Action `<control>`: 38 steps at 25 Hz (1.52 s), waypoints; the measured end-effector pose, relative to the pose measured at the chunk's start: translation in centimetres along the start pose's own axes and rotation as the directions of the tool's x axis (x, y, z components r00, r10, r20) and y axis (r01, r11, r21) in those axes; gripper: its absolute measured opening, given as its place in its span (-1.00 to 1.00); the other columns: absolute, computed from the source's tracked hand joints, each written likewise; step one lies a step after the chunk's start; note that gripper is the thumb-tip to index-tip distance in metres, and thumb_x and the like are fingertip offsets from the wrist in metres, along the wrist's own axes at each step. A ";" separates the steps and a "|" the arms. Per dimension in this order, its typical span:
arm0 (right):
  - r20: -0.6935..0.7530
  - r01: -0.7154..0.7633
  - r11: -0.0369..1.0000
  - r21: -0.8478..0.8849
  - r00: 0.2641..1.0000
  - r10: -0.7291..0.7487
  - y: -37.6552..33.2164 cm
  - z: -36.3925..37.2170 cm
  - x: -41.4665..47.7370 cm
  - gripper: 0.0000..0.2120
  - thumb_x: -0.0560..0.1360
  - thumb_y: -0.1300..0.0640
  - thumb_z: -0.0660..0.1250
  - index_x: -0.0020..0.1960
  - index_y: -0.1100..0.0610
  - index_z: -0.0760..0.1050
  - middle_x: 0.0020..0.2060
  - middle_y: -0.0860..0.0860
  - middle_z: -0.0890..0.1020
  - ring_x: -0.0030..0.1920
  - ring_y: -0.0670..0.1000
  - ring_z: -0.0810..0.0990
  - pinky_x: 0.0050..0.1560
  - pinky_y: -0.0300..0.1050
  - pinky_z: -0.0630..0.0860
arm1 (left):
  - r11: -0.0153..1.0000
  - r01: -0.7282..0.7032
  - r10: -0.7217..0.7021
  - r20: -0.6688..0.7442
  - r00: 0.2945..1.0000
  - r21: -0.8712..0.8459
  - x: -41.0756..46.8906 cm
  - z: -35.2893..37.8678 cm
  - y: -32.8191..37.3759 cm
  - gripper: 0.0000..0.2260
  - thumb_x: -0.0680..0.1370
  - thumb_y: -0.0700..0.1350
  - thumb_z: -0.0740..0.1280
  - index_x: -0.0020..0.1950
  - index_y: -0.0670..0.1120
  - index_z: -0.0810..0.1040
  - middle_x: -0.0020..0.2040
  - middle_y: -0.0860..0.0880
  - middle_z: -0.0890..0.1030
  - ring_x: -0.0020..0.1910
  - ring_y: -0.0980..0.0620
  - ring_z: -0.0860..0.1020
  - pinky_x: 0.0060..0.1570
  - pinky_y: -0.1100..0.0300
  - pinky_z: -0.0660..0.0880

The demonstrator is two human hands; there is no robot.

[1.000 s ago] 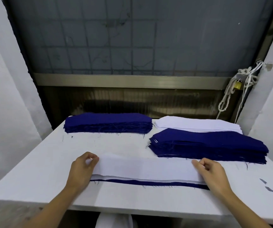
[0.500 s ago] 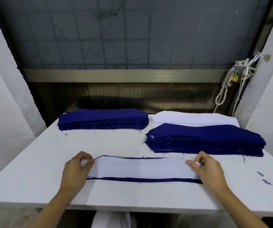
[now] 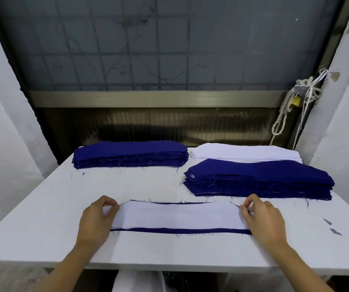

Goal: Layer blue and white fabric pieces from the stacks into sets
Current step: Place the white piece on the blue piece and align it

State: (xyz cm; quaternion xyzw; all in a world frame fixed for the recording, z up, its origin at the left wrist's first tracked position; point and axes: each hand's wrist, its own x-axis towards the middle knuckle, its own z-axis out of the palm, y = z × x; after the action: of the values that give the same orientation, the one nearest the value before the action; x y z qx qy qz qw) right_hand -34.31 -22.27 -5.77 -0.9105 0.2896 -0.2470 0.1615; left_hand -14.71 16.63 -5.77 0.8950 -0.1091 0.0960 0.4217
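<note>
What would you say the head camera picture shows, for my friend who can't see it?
A person's left hand and right hand pinch the ends of a white strip laid over a blue strip on a white table. Behind lie a left blue stack, a right blue stack and a white stack.

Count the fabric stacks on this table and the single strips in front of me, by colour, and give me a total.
Dark blue fabric stacks: 2
White fabric stack: 1
Single white fabric strip: 1
Single dark blue fabric strip beneath it: 1
Total: 5

White table, gridded window
</note>
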 end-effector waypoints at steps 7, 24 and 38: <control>-0.031 -0.091 0.983 -0.160 0.996 0.087 -0.4 -0.7 -0.4 -0.82 0.57 -0.02 0.36 -0.11 0.05 0.44 -0.50 -0.07 0.47 -0.38 0.03 0.49 -0.32 -0.08 0.47 | 1.000 -0.014 0.014 0.003 1.000 0.015 0.2 0.0 0.0 -0.88 0.59 -0.12 0.42 -0.10 0.07 0.56 -0.13 0.18 0.64 -0.14 0.17 0.58 -0.20 0.26 0.44; -0.081 0.052 0.999 0.001 0.995 -0.052 -4.0 -1.8 3.0 -0.87 0.56 0.06 0.41 -0.14 0.00 0.50 -0.48 -0.16 0.42 -0.33 -0.09 0.44 -0.48 -0.20 0.29 | 1.000 0.016 -0.016 0.027 1.000 0.011 4.5 -0.7 1.3 -0.87 0.54 -0.11 0.46 -0.04 0.10 0.55 -0.10 0.07 0.58 -0.15 0.11 0.55 -0.20 0.24 0.41; 0.213 0.169 0.973 0.156 0.956 -0.200 -17.4 6.5 19.9 -0.85 0.63 -0.12 0.27 -0.07 -0.11 0.50 -0.29 -0.12 0.62 -0.24 -0.12 0.60 -0.27 -0.29 0.46 | 0.964 -0.078 0.045 0.134 0.990 0.255 24.1 1.5 4.8 -0.81 0.66 0.02 0.30 0.24 0.01 0.56 0.19 0.00 0.56 0.03 0.09 0.56 0.10 0.14 0.55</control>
State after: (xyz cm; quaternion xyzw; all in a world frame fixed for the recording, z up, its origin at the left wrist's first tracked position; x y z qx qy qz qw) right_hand -8.90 -19.80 3.57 -0.9427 0.1652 -0.1744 0.2317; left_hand 7.19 9.74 3.17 0.9429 -0.1500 0.0653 0.2901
